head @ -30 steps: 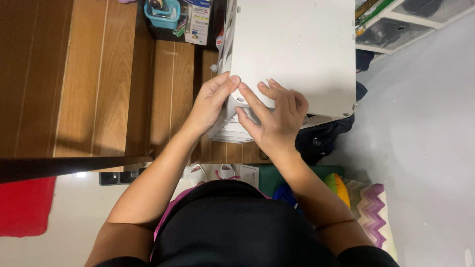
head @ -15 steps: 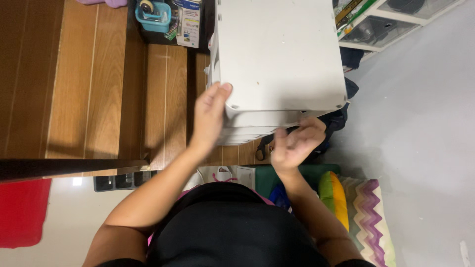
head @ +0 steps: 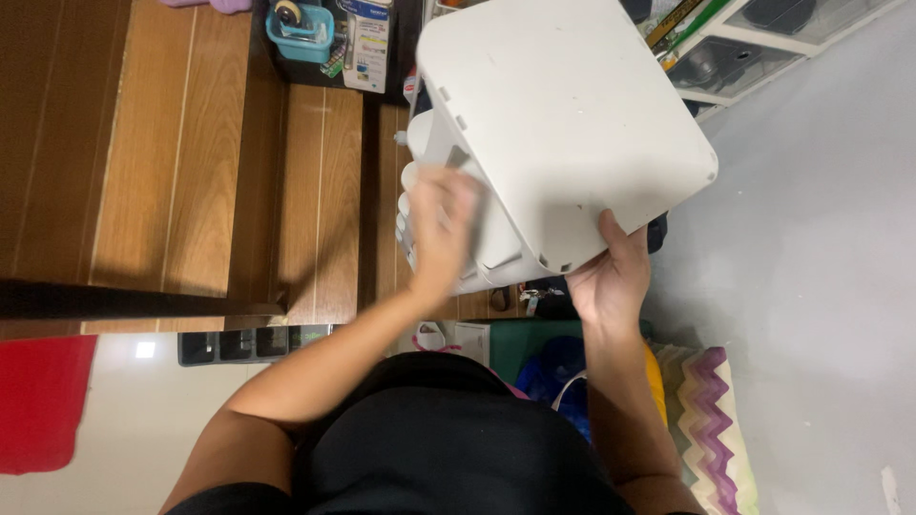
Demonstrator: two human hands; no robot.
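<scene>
Far left: red cloth (head: 38, 401) on pale floor, wooden boards (head: 191, 143) beyond. Top: blue tape dispenser (head: 301, 29) in a dark tray. Left hand (head: 441, 229) blurred by motion, laid against the near left side of the white plastic box (head: 563, 124); fingers (head: 448, 191) spread on its recessed panel, whether actually gripping cannot be told. White plastic box held tilted in the air above the boards and the clutter at the feet, broad flat face toward the camera. Right hand (head: 611, 277) clasping the lower right corner, thumb on the face, other fingers hidden beneath. Judged: rigid moulded shell, smooth and probably slippery on the flat face, bulky more than heavy; edges, corners and the side recess the safest holds. Right: zigzag cushion (head: 711, 429), grey floor (head: 821, 286), shelving with clear bins (head: 763, 38).
</scene>
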